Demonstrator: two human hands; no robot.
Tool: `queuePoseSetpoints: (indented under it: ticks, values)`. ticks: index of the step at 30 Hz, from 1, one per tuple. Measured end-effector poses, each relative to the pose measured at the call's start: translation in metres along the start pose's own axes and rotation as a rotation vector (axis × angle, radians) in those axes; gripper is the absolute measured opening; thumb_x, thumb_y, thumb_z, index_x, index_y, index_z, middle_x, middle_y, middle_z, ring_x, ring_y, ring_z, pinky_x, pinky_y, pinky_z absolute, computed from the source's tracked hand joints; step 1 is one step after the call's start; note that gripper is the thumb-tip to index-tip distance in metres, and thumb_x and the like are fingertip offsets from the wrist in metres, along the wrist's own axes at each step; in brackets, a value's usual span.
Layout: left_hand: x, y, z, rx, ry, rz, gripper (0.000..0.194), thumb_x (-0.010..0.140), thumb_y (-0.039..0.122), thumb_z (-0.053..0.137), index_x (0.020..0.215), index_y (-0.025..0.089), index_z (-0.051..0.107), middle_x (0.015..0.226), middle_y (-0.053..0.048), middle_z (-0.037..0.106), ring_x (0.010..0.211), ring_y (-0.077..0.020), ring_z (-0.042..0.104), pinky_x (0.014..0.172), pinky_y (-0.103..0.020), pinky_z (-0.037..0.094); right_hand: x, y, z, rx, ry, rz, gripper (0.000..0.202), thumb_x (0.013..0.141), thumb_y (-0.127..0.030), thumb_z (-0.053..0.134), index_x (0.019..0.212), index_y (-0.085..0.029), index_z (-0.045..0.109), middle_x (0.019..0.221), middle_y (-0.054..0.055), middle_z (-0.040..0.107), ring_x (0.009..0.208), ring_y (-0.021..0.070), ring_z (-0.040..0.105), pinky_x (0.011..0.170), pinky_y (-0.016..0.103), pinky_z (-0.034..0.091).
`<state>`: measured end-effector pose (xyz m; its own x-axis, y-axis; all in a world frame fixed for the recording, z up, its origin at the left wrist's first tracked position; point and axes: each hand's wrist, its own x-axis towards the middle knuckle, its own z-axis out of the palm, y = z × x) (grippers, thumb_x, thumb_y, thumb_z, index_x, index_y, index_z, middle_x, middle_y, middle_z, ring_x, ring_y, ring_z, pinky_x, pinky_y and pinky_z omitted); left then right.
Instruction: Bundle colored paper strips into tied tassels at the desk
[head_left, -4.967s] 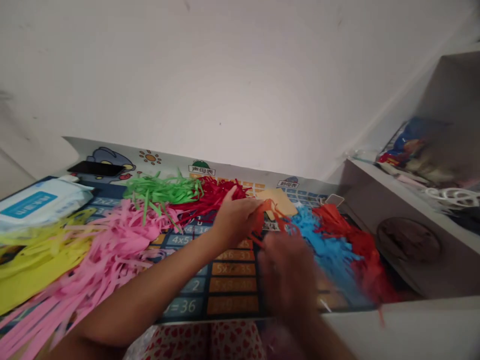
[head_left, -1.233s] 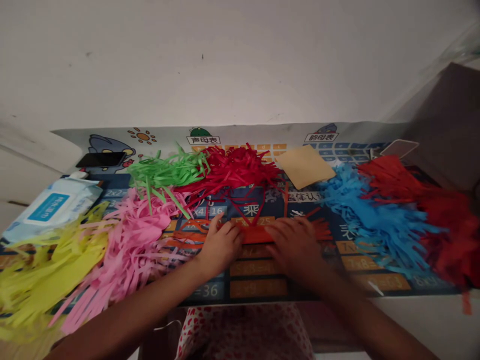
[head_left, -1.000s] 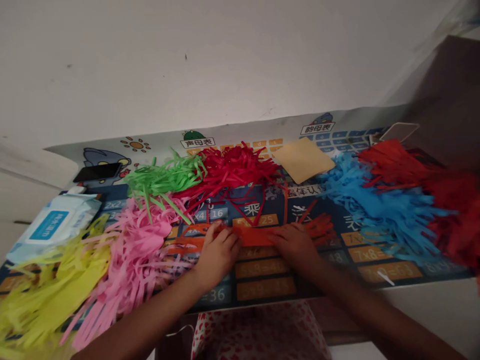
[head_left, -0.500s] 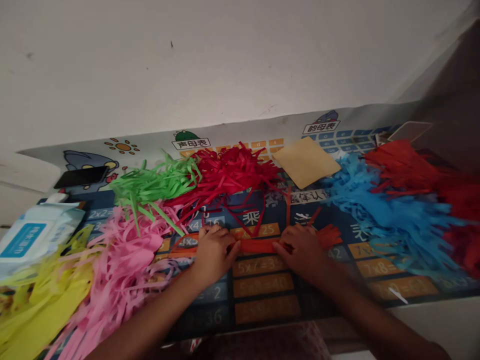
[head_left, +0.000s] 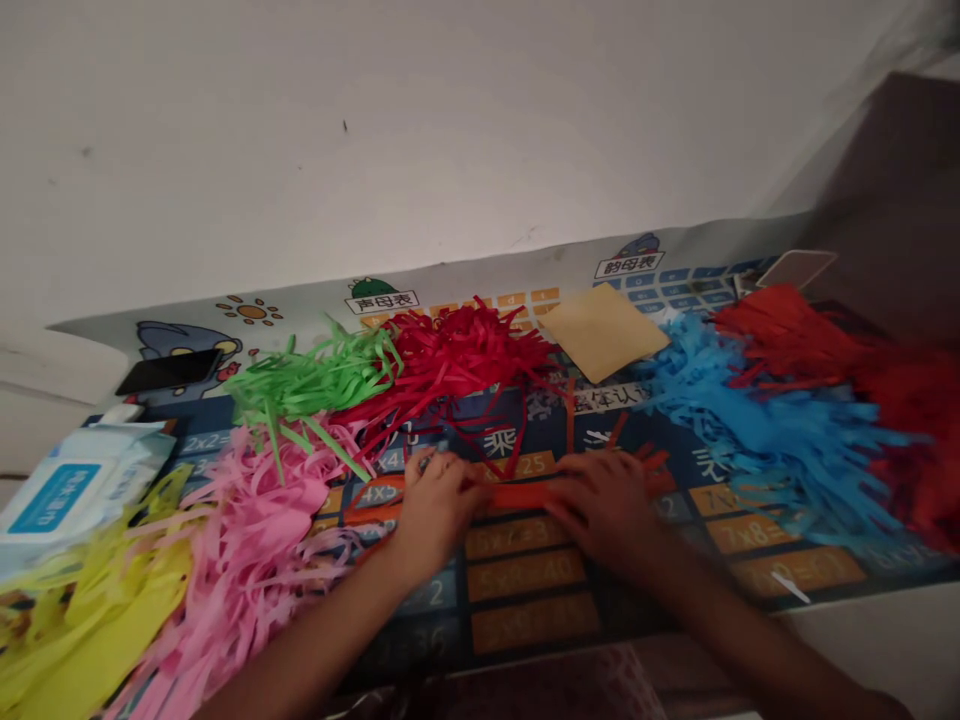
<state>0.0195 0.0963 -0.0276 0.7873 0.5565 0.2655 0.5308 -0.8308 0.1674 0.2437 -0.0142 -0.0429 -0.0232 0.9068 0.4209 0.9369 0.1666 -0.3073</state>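
Dim indoor light, warm/greyish cast, no clear source. White wall (head_left: 450, 130) evenly lit, darkening twd the right corner. No glare. Motion blur on right hand (head_left: 607, 500) & forearm; left hand (head_left: 435, 500) a bit sharper. Wide-angle bend at edges: yellow paper strips (head_left: 67, 620) and red paper strips (head_left: 900, 400) stretched, soft. Noticeable grain.

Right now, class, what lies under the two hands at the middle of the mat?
Orange paper strips lie flat on the printed mat; the strip ends under both hands are hidden.
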Motion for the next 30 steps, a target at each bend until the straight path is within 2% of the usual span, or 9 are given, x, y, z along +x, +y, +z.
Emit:
queuePoseSetpoints:
  ticks: [3, 7, 10, 13, 16, 19, 21, 25, 30]
  values:
    - [-0.002, 0.007, -0.005, 0.089, -0.021, 0.152, 0.016, 0.082, 0.019, 0.066, 0.093, 0.031, 0.067, 0.097, 0.001, 0.069, 0.101, -0.0237, 0.053, 0.105, -0.054, 0.021, -0.007, 0.000, -0.004, -0.093, 0.008, -0.229, 0.005, 0.091, -0.026, 0.062, 0.091, -0.025, 0.066, 0.103, 0.000, 0.070, 0.105, 0.0222, 0.052, 0.096, 0.044, 0.025]
    - [-0.001, 0.016, -0.007, 0.145, -0.049, 0.164, 0.008, 0.084, 0.026, 0.062, 0.092, 0.024, 0.065, 0.089, 0.000, 0.068, 0.100, -0.0239, 0.054, 0.109, -0.056, 0.017, -0.003, 0.011, -0.002, -0.149, -0.014, -0.318, 0.011, 0.093, -0.016, 0.057, 0.092, -0.023, 0.066, 0.104, -0.001, 0.071, 0.108, 0.0212, 0.051, 0.099, 0.045, 0.025]
    - [0.001, 0.018, -0.003, 0.169, -0.030, 0.148, 0.004, 0.087, 0.025, 0.060, 0.086, 0.023, 0.064, 0.087, 0.000, 0.067, 0.097, -0.0217, 0.055, 0.110, -0.055, 0.017, 0.009, 0.008, -0.006, -0.145, -0.039, -0.269, 0.014, 0.093, -0.015, 0.057, 0.087, -0.023, 0.066, 0.102, -0.002, 0.071, 0.108, 0.0211, 0.052, 0.099, 0.045, 0.025]
    - [0.001, 0.020, 0.003, 0.173, 0.020, 0.133, 0.005, 0.087, 0.020, 0.061, 0.085, 0.024, 0.063, 0.083, 0.002, 0.067, 0.094, -0.0202, 0.055, 0.109, -0.052, 0.021, 0.018, -0.014, -0.009, -0.173, -0.075, -0.216, 0.011, 0.092, -0.021, 0.059, 0.101, -0.022, 0.065, 0.109, 0.004, 0.069, 0.111, 0.0245, 0.050, 0.097, 0.048, 0.027]
    - [-0.008, 0.027, 0.007, 0.162, 0.039, 0.110, 0.010, 0.088, 0.016, 0.058, 0.085, 0.025, 0.062, 0.080, 0.003, 0.066, 0.095, -0.0205, 0.056, 0.108, -0.050, 0.025, 0.016, -0.031, -0.002, -0.197, -0.089, -0.293, 0.013, 0.090, -0.020, 0.060, 0.101, -0.018, 0.066, 0.102, 0.007, 0.068, 0.102, 0.0244, 0.053, 0.089, 0.044, 0.033]
    - [-0.023, 0.031, 0.007, 0.138, 0.040, 0.099, 0.016, 0.090, 0.014, 0.055, 0.092, 0.027, 0.062, 0.087, 0.004, 0.068, 0.099, -0.0209, 0.056, 0.106, -0.048, 0.026, 0.001, -0.019, 0.007, -0.164, -0.087, -0.330, 0.007, 0.088, -0.014, 0.062, 0.086, -0.019, 0.067, 0.089, 0.004, 0.069, 0.091, 0.0212, 0.054, 0.081, 0.038, 0.035]
    - [-0.033, 0.030, 0.006, 0.104, 0.058, 0.088, 0.018, 0.089, 0.014, 0.056, 0.096, 0.029, 0.062, 0.091, 0.005, 0.070, 0.097, -0.0202, 0.056, 0.103, -0.047, 0.027, -0.012, 0.002, 0.007, -0.092, -0.084, -0.311, 0.010, 0.087, -0.013, 0.063, 0.092, -0.021, 0.068, 0.092, 0.002, 0.070, 0.091, 0.0197, 0.055, 0.080, 0.037, 0.036]
    - [-0.043, 0.024, 0.006, 0.008, 0.080, 0.014, 0.017, 0.086, 0.017, 0.064, 0.095, 0.031, 0.065, 0.088, 0.006, 0.072, 0.091, -0.0182, 0.058, 0.099, -0.045, 0.030, -0.028, 0.024, -0.006, -0.047, -0.086, -0.252, 0.025, 0.089, -0.012, 0.059, 0.109, -0.023, 0.067, 0.106, 0.004, 0.070, 0.101, 0.0204, 0.054, 0.085, 0.037, 0.036]
    - [-0.045, 0.026, 0.013, 0.081, 0.130, 0.010, 0.016, 0.085, 0.019, 0.064, 0.094, 0.032, 0.067, 0.094, 0.005, 0.073, 0.098, -0.0195, 0.057, 0.100, -0.043, 0.030, -0.029, -0.012, -0.012, -0.088, -0.064, -0.183, 0.028, 0.094, -0.018, 0.050, 0.119, -0.026, 0.062, 0.124, 0.005, 0.064, 0.119, 0.0243, 0.047, 0.105, 0.049, 0.022]
